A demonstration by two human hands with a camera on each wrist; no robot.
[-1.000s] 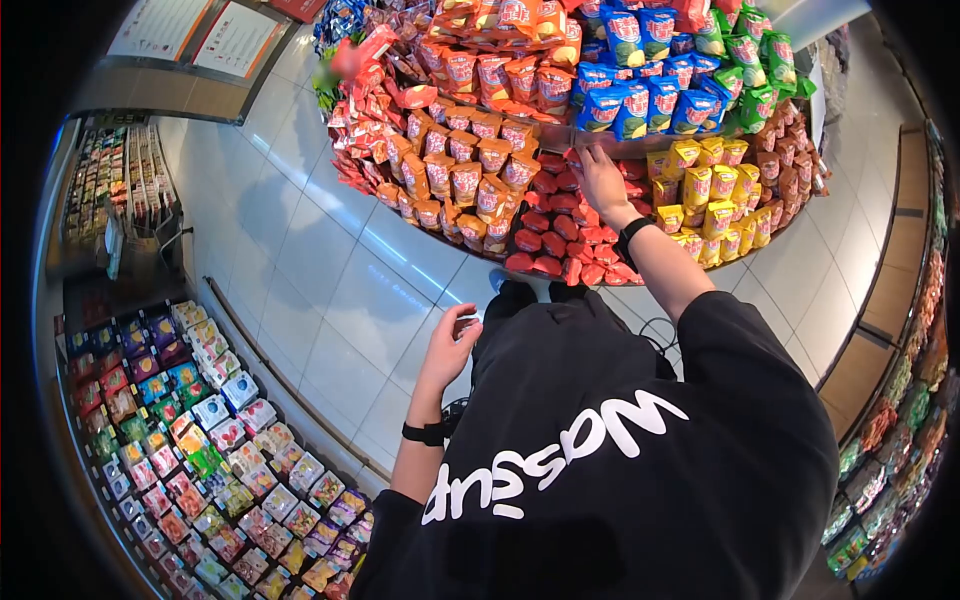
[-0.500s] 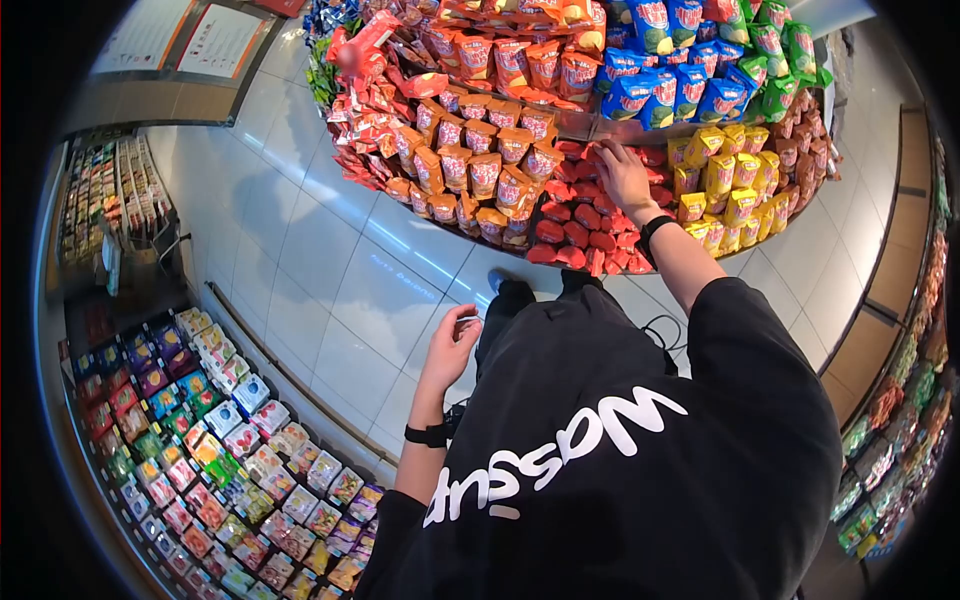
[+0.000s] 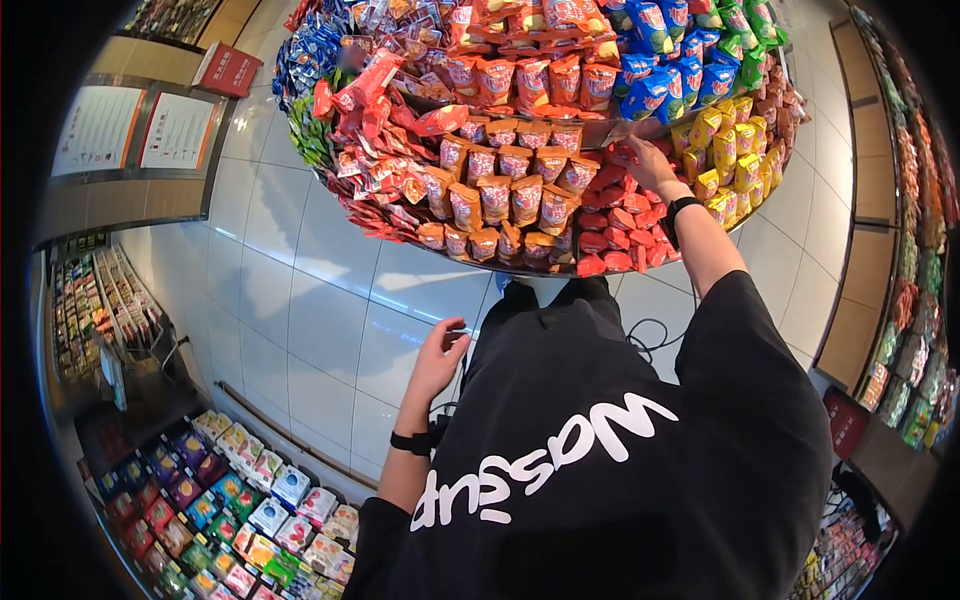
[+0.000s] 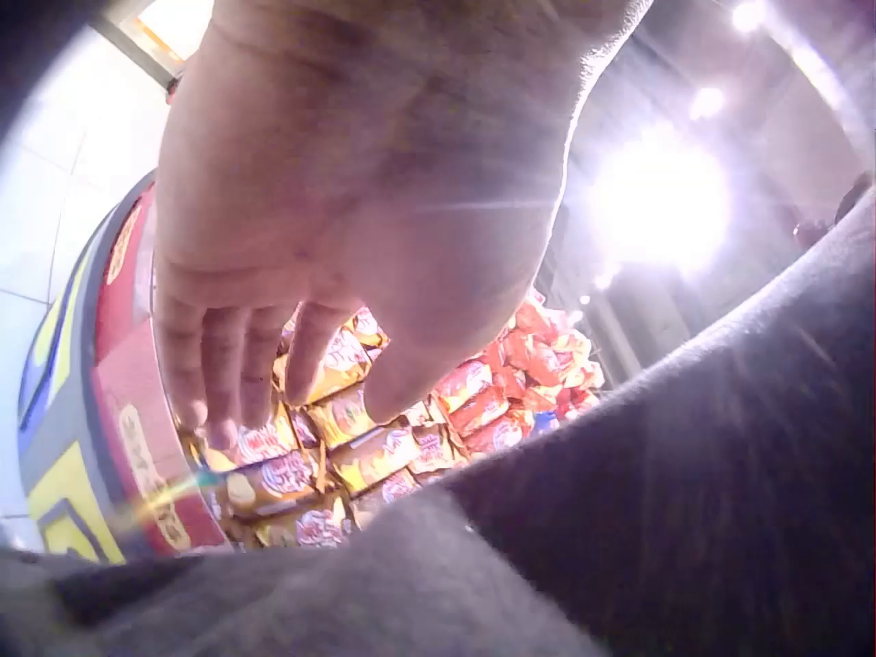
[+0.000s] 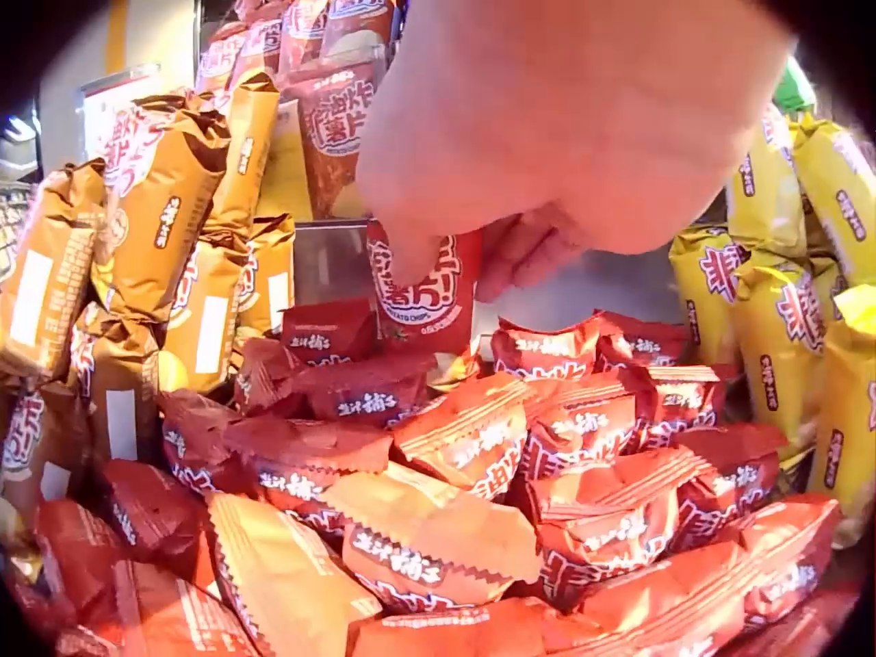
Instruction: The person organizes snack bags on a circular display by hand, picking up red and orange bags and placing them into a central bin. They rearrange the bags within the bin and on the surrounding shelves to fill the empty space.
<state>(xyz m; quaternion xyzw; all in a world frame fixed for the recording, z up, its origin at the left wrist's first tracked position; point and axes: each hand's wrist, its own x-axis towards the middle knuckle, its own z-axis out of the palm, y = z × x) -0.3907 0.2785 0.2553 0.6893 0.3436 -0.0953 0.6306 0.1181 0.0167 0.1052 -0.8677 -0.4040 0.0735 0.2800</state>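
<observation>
My right hand (image 3: 652, 168) reaches to the back of the section of red snack bags (image 3: 612, 225) on the rounded display. In the right wrist view its fingers and thumb grip one upright red chip bag (image 5: 427, 318) against the clear divider, behind rows of red bags lying with their sealed tops up. The hand covers part of that bag's upper print. My left hand (image 3: 440, 358) hangs beside the black shirt with loosely bent fingers, holding nothing. In the left wrist view, orange-brown bags (image 4: 377, 456) show beyond its fingers.
Orange-brown bags (image 3: 495, 200) stand left of the red section, yellow bags (image 3: 735, 150) to its right. Behind a clear divider (image 5: 616, 288) are blue bags (image 3: 665, 80) and orange-red ones (image 3: 535, 80). A shelf of packaged snacks (image 3: 250, 510) stands at lower left.
The head view has turned, so the display sits further right and tilts. My right hand stays at the back of the red section, with a red bag now showing at its fingers. The left hand hangs as before.
</observation>
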